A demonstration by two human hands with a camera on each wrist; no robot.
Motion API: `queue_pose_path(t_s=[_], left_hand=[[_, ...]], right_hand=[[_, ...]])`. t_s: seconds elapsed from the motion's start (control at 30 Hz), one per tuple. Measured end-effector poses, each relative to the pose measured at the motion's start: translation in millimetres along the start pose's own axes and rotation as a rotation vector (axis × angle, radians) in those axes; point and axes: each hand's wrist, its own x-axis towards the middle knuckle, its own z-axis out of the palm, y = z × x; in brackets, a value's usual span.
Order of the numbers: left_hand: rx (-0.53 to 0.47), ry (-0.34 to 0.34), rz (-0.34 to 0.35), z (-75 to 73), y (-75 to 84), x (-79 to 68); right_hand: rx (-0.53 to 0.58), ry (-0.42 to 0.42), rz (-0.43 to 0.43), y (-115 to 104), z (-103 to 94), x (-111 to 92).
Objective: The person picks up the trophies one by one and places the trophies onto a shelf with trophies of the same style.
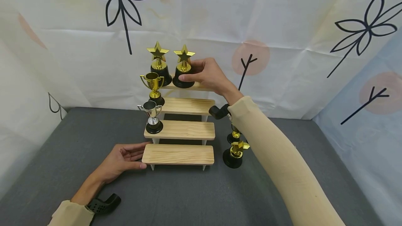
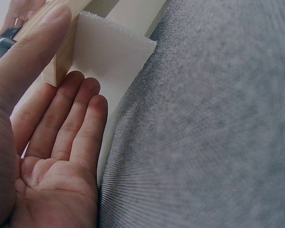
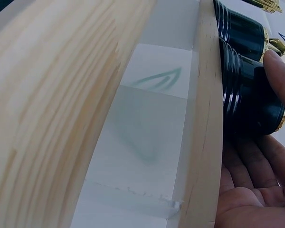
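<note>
My right hand (image 1: pixel 208 74) holds a gold star trophy (image 1: pixel 184 66) by its black base on the top step of a wooden tiered stand (image 1: pixel 179 155). The thumb lies in front of the base; the other fingers are behind it, partly hidden. In the right wrist view, this black base (image 3: pixel 249 95) stands against the top board. A second star trophy (image 1: pixel 160 67) is just left of it. My left hand (image 1: pixel 117 161) rests with extended fingers at the left end of the lowest step. In the left wrist view, its fingertips (image 2: pixel 90 88) are by the stand's white side support (image 2: pixel 109 47).
A gold cup trophy (image 1: pixel 154 84) and a silver cup trophy (image 1: pixel 153 116) stand at the left ends of the middle steps. Right of the stand, a star trophy (image 1: pixel 233 156) and another small trophy (image 1: pixel 233 137), partly behind my sleeve, stand on the grey table (image 1: pixel 188 198).
</note>
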Motion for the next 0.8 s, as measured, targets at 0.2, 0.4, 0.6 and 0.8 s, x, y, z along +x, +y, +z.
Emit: queue_pose_path(t_s=[0.2,0.4,0.6,0.8], left_hand=[[-0.003,-0.005,0.005,-0.2,0.2,-0.5],[-0.006,-0.007,0.007,-0.3,0.5,-0.5],[-0.003,-0.004,0.003,-0.3,0.8,0.1],[-0.008,-0.007,0.006,-1.2,0.4,0.3]], right_hand=[[0.003,0.005,0.002,0.3,0.8,0.8],[0.020,0.004,0.004,0.4,1.1,0.8],[0.034,0.003,0.002,0.1,1.3,0.2],[0.061,0.015,-0.007,1.2,2.2,0.6]])
